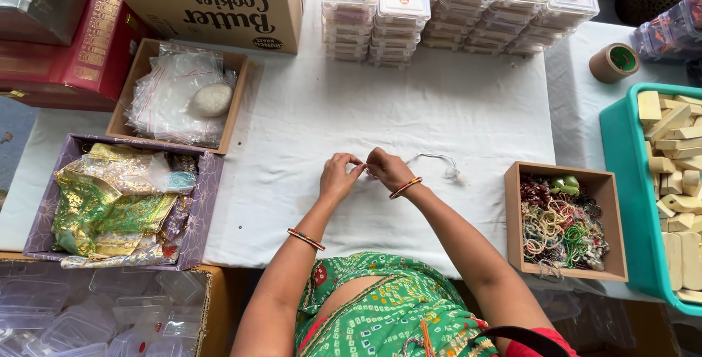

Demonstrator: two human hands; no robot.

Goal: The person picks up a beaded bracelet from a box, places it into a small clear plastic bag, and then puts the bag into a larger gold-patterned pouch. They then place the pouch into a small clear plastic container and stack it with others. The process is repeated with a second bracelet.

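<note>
Thread [431, 158] pinched in both hands' fingers [358, 165], near wooden box [564, 172] of beaded threads [559, 227].

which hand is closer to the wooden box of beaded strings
Right. The right hand is beside the wooden box of beaded strings, across a strip of white cloth; the left hand is farther away, beyond the right hand.

Whatever your left hand [338, 176] and right hand [387, 168] pinch between them is too small to make out. At the bench's right edge, the teal tray [624, 181] runs out of frame; the beads in the wooden box [563, 174] blur together.
</note>
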